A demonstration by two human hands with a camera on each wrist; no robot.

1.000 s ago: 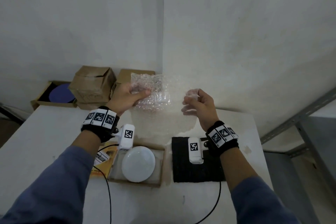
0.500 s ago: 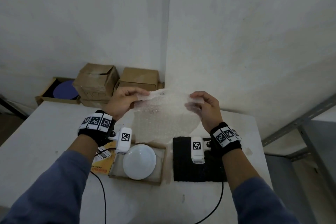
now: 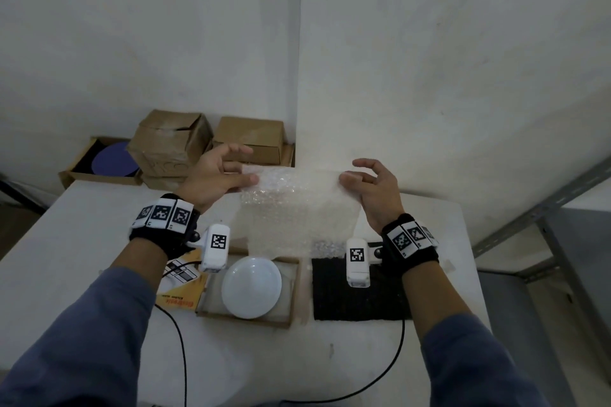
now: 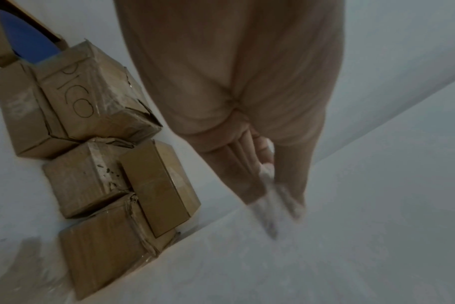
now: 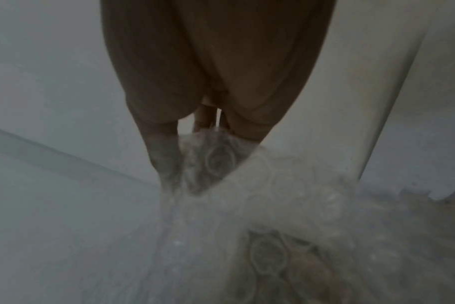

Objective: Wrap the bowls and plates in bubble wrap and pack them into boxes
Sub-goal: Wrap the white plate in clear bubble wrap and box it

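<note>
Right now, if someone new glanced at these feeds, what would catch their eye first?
The sheet of bubble wrap stretched in the air between the left hand and right hand, each pinching a top corner. Just below it, a white bowl sits upside down in a shallow cardboard tray on the table, beside a black mat. At the back left, stacked cardboard boxes stand next to an open box holding a blue plate.

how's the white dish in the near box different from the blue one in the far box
The white round dish sits dome-up in the shallow open cardboard tray on the table; the blue round plate lies flat in the open cardboard box beyond the table's far-left edge. White looks glossy, blue matte. Both are bare, unwrapped.
</note>
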